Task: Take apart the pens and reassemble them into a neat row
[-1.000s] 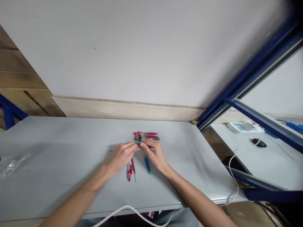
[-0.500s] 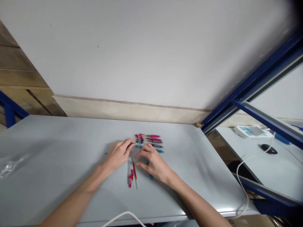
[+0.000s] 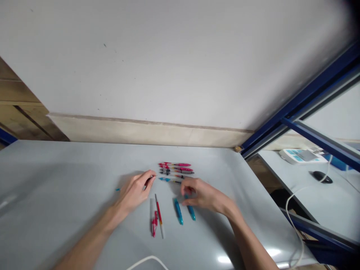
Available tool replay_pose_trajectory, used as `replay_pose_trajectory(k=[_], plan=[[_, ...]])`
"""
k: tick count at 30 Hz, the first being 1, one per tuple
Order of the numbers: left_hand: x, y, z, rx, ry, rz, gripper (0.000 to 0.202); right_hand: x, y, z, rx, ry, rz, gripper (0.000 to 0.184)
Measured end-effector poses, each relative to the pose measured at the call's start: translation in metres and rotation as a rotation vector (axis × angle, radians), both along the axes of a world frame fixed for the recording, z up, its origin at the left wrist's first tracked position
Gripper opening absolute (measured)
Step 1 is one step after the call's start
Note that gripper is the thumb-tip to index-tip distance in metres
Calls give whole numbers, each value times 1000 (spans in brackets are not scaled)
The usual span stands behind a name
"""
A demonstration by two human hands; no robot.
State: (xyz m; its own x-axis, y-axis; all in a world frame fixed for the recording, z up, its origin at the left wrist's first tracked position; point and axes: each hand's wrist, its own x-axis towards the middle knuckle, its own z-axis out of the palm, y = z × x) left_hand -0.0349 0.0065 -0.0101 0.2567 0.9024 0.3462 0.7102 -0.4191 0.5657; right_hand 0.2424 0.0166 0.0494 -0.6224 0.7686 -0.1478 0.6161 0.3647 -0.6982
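Note:
My left hand [image 3: 137,187] is closed in a pinch. A thin dark tip pokes out at its fingertips, and a small blue end [image 3: 118,189] shows on its other side; the rest is hidden, but it looks like a slim pen part. My right hand [image 3: 201,193] is curled with thumb and fingers apart, over the upper end of a blue pen barrel [image 3: 191,213]. Another blue pen barrel [image 3: 178,211] lies to its left. Between the hands and nearer me lie a clear pen barrel with a red grip [image 3: 153,221] and a red refill [image 3: 159,213].
Beyond my hands, several pens and parts lie in a row: pink pens [image 3: 182,164], dark-grip parts [image 3: 165,171] and a blue-ended piece [image 3: 167,180]. A white cable [image 3: 147,258] crosses the table's front edge. A blue metal frame [image 3: 270,120] stands at the right, with a mouse [image 3: 322,177] beyond.
My right hand has moved right, away from my left hand, uncovering the two blue barrels. My left hand keeps its pinch. The view has shifted slightly.

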Motion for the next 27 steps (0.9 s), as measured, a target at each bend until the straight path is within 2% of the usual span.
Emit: replay_pose_trajectory(k=[3,5,7,10,13,18,22,27], plan=[[0,-1,2,36,-7,0,14,7,0,2,-145,-142,-87,22],[1,-3,4,53,-9,-9,13,10,-1,2,-161,-237,-97,31],[3,-4,7,68,0,-39,12,9,-3,2,-153,-292,-79,31],[7,-5,8,120,30,-119,15,5,-7,2,-154,-249,-38,25],[9,-4,5,186,62,-173,16,-3,-7,-1,-147,-81,2,22],[11,0,-2,264,60,-217,15,-19,-4,-13,53,183,-26,21],[12,-1,3,285,59,-245,17,-24,-6,-25,228,189,-95,18],[10,-2,7,300,71,-222,19,-24,-9,-35,317,190,-136,7]])
